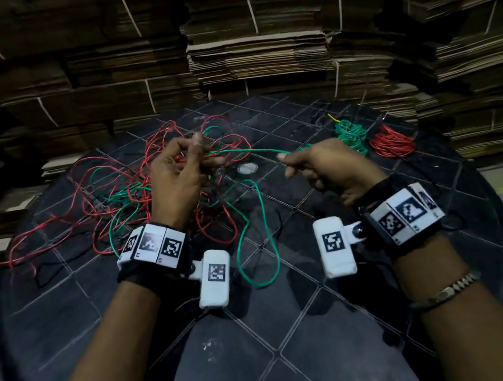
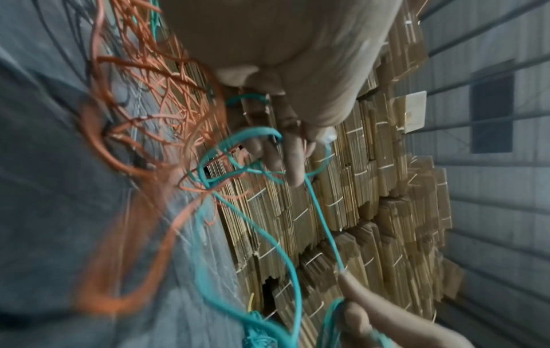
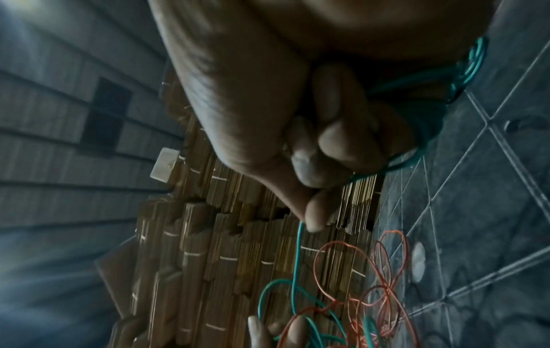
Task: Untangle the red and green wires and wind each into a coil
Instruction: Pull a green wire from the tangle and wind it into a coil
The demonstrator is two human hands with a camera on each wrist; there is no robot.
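Green wire runs taut from the tangle on the table's far left, clutched by my left hand, to my right hand, pinching it. I judge slow pulls best, feeding slack leftward, lest red loops cinch.

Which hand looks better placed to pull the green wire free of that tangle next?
Probably the right hand: it already pinches the green wire, stretched out from the tangle, and a green coil lies beside it. The left hand is buried in the tangle, steadying it.
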